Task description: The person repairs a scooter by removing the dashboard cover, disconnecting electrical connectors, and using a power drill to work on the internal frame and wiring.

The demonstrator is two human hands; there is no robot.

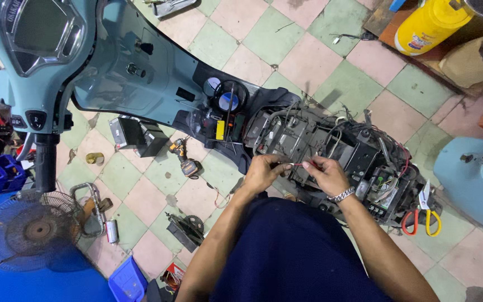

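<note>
Pinching a thin red wire point(297, 164) between both sets of fingertips, I hold my left hand point(264, 172) and right hand point(324, 174) close together over the scooter's open wiring bay point(331, 146). Scissors point(423, 215) with red and yellow handles lie at four o'clock from my right hand.

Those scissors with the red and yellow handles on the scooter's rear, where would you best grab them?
Take the scissors by the two handle loops, coming from the near side: the loops point toward the person and hang free, while the blades point up into the wiring.
</note>
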